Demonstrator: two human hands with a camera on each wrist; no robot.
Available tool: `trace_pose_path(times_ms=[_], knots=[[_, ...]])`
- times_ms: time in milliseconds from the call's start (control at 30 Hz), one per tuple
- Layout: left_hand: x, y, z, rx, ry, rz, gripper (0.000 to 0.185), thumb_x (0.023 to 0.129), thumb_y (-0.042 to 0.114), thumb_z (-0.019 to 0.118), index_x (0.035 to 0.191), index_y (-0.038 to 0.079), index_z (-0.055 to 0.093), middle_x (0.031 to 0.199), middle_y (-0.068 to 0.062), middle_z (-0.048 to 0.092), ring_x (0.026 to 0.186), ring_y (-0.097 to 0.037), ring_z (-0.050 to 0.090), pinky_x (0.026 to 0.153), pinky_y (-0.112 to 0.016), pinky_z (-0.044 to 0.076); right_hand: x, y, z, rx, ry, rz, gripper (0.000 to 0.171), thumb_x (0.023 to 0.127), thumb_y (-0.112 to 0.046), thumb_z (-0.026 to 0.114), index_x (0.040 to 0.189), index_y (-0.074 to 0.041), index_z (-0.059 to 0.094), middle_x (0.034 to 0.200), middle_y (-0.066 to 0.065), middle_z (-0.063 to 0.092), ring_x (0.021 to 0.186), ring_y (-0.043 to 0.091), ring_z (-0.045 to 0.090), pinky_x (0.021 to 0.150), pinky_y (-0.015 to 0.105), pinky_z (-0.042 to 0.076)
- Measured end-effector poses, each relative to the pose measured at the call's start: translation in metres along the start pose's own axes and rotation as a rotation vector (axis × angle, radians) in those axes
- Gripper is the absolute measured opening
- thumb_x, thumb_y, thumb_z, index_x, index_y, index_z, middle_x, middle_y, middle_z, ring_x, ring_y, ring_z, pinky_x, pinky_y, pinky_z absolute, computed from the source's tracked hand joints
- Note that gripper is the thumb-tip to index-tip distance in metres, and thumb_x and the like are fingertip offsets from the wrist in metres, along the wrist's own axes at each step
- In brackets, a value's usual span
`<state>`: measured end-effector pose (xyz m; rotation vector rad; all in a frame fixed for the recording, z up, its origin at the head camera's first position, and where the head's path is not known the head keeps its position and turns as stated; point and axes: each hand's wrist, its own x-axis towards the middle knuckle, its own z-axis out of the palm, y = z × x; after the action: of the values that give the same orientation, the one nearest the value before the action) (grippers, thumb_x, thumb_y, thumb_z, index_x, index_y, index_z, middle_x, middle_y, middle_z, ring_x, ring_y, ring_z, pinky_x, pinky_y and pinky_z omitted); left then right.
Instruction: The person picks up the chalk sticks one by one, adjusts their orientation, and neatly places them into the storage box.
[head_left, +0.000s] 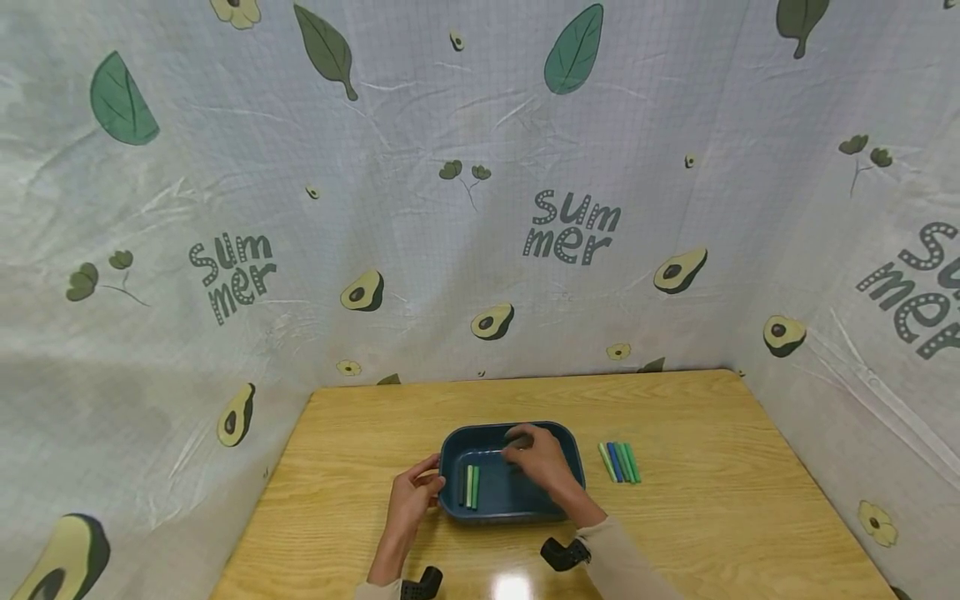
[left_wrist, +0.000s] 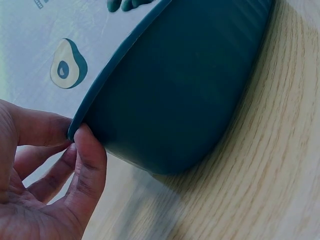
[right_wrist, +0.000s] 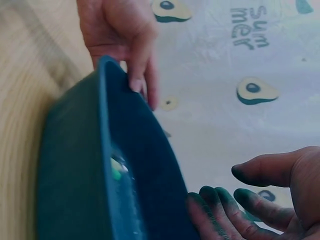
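Observation:
My left hand (head_left: 408,502) pinches the rim of a dark blue tray (left_wrist: 165,105) at its left side, with thumb and fingertips on the edge. Inside, toward the left end, a pale yellow chalk stick (head_left: 469,486) and a green chalk stick (head_left: 476,487) lie side by side, next to a dark one that is hard to make out. Over the tray hangs my right hand (head_left: 538,457), its fingers apart and holding nothing. In the right wrist view, dark green stains show on the fingertips (right_wrist: 243,196) of that hand.
Several more chalk sticks lie in a row on the wooden table right of the tray: a pale yellow one (head_left: 606,462), a blue one (head_left: 615,462) and green ones (head_left: 632,463). A printed sheet (head_left: 420,242) hangs behind the table and along both sides.

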<state>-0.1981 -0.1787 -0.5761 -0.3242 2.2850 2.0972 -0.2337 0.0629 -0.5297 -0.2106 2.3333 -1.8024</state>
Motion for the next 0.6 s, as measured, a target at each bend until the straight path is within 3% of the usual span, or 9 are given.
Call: trace_pose_path(times_ms=[233,600], knots=[[0.0,0.001,-0.001,0.003,-0.005,0.005,0.044,0.091,-0.001,0.06,0.135,0.0,0.058,0.125,-0.022,0.06,0.084,-0.013,0.061,0.06,-0.027,0.054,-0.005,-0.006,-0.019,0.0,0.108,-0.003,0.035,0.091,-0.012,0.067,0.123,-0.001,0.062,0.103,0.015,0.068,0.085,0.024,0.069,0.074,0.043,0.059],[-0.002,0.002,0.0,0.003,-0.008,0.0,0.044,0.091,0.0,0.061,0.136,0.0,0.057,0.127,-0.022,0.059,0.085,-0.014,0.062,0.061,-0.028,0.054,-0.019,0.0,-0.059,-0.11,0.317,-0.072,0.031,0.09,-0.01,0.069,0.12,-0.005,0.065,0.108,0.017,0.07,0.088,0.022,0.071,0.069,0.028,0.057]])
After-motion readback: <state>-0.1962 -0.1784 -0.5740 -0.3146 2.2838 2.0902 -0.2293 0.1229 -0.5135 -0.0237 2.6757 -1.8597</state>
